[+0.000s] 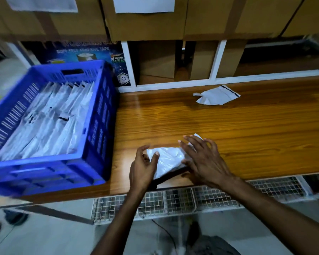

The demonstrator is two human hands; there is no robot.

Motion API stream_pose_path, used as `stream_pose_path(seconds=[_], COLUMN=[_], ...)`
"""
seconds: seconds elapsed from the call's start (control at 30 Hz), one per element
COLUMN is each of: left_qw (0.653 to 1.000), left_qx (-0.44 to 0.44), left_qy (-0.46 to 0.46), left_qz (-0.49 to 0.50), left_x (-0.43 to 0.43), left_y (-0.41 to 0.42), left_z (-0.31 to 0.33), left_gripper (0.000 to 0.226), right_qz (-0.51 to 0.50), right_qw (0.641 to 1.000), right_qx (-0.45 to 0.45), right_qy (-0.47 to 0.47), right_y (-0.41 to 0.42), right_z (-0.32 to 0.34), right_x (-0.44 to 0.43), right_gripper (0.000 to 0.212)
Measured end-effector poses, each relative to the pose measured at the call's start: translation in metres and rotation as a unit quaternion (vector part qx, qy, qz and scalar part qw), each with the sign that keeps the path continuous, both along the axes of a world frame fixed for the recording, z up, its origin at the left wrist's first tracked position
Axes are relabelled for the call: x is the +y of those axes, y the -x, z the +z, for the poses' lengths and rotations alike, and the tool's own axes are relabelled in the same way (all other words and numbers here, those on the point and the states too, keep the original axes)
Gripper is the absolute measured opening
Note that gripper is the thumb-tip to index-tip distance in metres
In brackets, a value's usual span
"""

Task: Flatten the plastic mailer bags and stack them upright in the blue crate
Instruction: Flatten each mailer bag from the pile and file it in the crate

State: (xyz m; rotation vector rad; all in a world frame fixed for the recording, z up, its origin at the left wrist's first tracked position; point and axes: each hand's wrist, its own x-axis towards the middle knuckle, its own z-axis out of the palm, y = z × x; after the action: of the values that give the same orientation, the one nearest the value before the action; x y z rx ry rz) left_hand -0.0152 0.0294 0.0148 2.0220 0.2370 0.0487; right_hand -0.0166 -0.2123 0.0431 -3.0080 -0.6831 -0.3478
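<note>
A white mailer bag lies on the table close to its near edge, partly crumpled, with a dark strip along its near side. The left hand grips the bag's left end, thumb on top and fingers curled round the edge. The right hand lies on the bag's right part with its fingers spread wide and straight; a white corner of the bag shows beyond the fingertips.

The blue crate sits at the table's left end, its near corner past the near edge. Inside it a row of mailer bags stands on edge, leaning and packed close together. A second mailer bag, creased and folded at one corner, lies alone near the far edge, well apart from the hands.

Behind the crate stands a blue tape carton. Cardboard boxes sit above the far edge.
</note>
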Motion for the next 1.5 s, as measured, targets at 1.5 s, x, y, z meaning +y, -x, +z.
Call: stream_pose_path(seconds=[1.5], left_qw=[0.890], left_qx=[-0.074], left_qy=[-0.396], left_qz=[-0.214], left_x=[-0.040], left_y=[-0.003], left_z=[-0.031], left_gripper=[0.063], right_qz=[-0.098], right_qw=[0.981], right_qx=[0.164], right_qy=[-0.035], right_y=[-0.024], right_z=[-0.048], right_x=[0.022], right_gripper=[0.059])
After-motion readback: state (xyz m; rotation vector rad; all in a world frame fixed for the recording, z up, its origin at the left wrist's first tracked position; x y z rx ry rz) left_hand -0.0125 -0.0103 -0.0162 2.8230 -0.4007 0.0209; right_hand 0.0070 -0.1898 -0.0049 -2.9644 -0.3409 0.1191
